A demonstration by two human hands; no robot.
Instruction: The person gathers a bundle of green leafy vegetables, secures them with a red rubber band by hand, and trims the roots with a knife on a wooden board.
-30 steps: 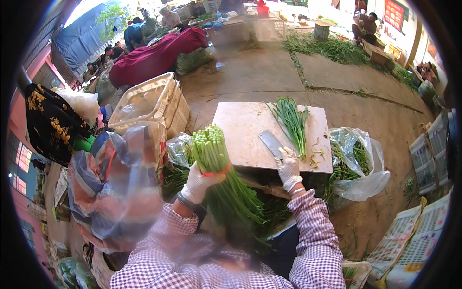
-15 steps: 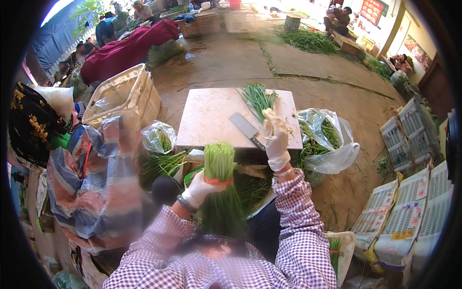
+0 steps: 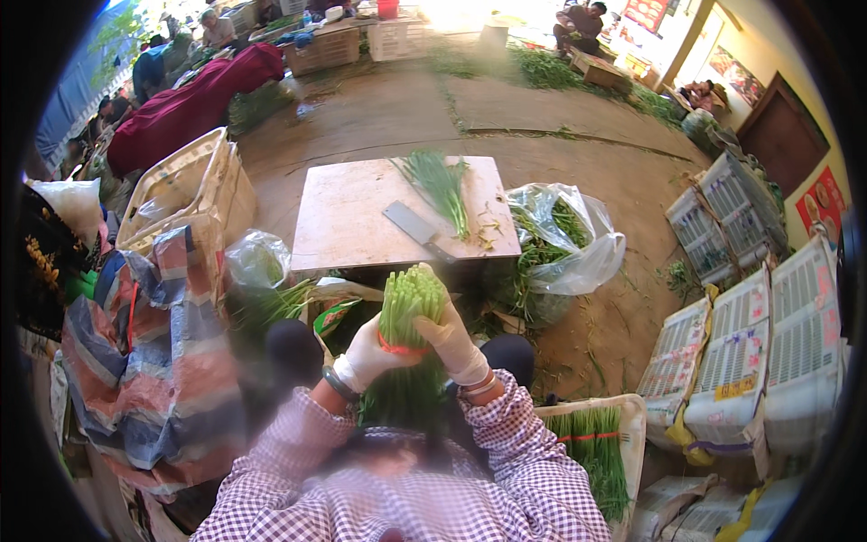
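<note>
A thick bunch of chive-like green stalks (image 3: 412, 305) stands upright in front of me, pale cut ends up, with a red band around it. My left hand (image 3: 368, 355), in a white glove, is closed around it at the band. My right hand (image 3: 459, 341), also gloved, grips the bunch's right side near the top, thumb across the stalks. Beyond it, a pale board (image 3: 339, 212) carries a cleaver (image 3: 409, 221), its handle toward the near edge. Loose green stalks (image 3: 442, 190) lie on the board beside the blade, with small scraps near their pale ends.
A crate (image 3: 623, 443) holding banded bunches stands at my right. A clear bag of greens (image 3: 578, 237) sits right of the board. At left are a striped sheet (image 3: 158, 361) and a beige crate (image 3: 194, 185). White crates (image 3: 731, 370) line the right. People sit at the far side.
My right hand has left the loose stalks on the board and come back to the banded bunch. The view has turned to the right, showing more of the crate of bunches.
</note>
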